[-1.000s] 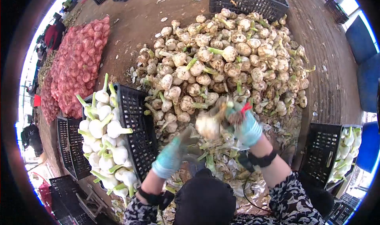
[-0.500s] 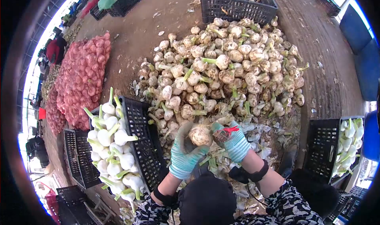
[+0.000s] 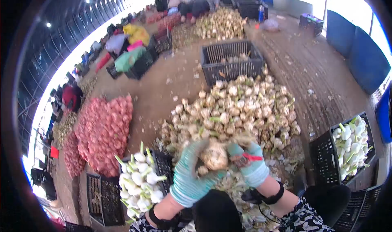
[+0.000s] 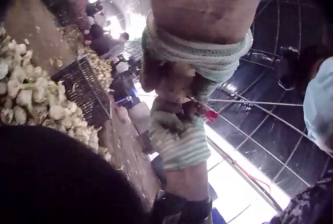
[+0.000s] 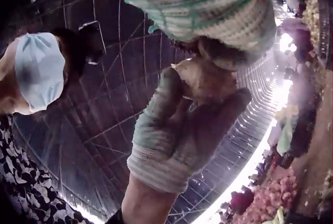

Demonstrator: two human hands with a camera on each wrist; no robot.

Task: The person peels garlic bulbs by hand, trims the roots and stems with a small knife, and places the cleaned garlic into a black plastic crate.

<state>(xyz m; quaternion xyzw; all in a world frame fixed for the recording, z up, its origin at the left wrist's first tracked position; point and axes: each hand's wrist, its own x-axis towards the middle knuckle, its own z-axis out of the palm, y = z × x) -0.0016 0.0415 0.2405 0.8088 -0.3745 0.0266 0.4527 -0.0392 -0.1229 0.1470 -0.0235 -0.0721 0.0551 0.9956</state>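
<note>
My gloved left hand [image 3: 190, 170] holds a dirt-marked garlic bulb [image 3: 214, 155] above the front of a pile of unpeeled garlic [image 3: 245, 109]. Its fingers and thumb cup the bulb from the left and below, as the right wrist view also shows. At the bulb's right side, my gloved right hand [image 3: 250, 164] has curled fingers that pinch at its loose, blurred outer skin. A red tie [image 3: 252, 157] and a dark, rough patch show at the right fingers; what the patch is, I cannot tell. In the right wrist view the bulb [image 5: 205, 80] sits between both gloves.
A black crate of clean white garlic [image 3: 141, 183] stands at the left, another crate [image 3: 326, 160] at the right. Beyond the pile is a black crate [image 3: 232, 66]. Pink net sacks [image 3: 104, 136] lie at the left. Peelings [image 3: 232, 187] cover the ground below my hands.
The head view has tilted up, showing more of the far floor. Both hands and the bulb have risen from the earlier low position; the left hand, apart from the bulb one second ago, now holds it.
</note>
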